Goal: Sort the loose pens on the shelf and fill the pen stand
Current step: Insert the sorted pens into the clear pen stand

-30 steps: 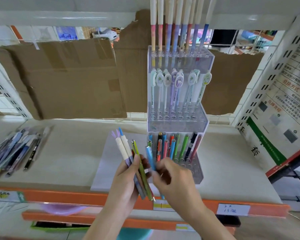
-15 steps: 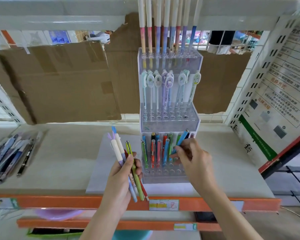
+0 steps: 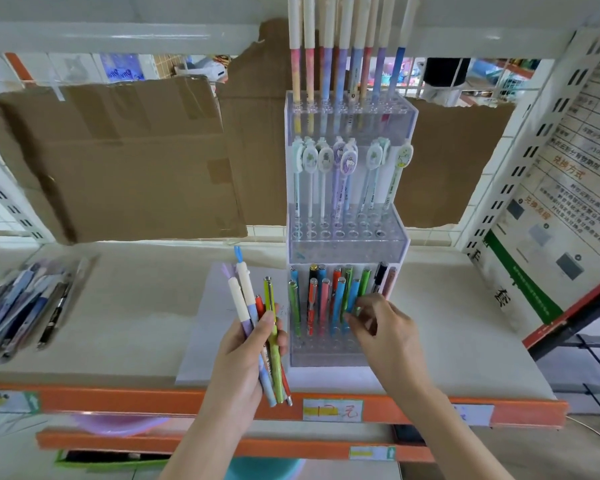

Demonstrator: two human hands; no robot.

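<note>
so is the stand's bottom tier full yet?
Not full. The bottom tier holds upright pens in its back rows; the front holes are bare.

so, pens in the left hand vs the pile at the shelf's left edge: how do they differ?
The bunch of pens is gripped in the left hand, fanned upward; the loose pile lies flat on the shelf, untouched. The bunch is a handful with green, red and pastel barrels; the pile is bigger, mostly blue, purple and black. Both sit outside the pen stand.
</note>
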